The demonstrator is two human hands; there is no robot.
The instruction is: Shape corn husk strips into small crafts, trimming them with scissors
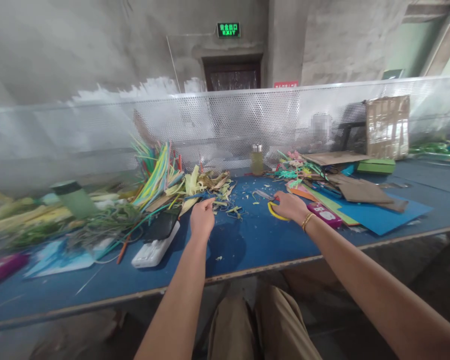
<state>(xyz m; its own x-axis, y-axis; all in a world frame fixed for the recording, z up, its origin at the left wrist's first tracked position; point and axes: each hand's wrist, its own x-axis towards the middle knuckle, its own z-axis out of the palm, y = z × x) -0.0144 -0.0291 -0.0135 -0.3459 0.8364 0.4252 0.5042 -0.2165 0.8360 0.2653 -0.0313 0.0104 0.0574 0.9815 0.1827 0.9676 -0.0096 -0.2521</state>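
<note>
Right hand (290, 206) grips one pair of yellow-looped scissors (272, 211); left of them, by crinkled husks (192, 183), left hand (202, 217): hold unclear.

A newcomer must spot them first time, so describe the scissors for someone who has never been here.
At the blue table, find the right hand, the one with a gold bracelet. It holds the scissors, blades pointing leftward and away. Their bright yellow handle loop sets them apart from the magenta packet nearby.

L & R hands (203, 217) (290, 206) fwd, apart
</note>
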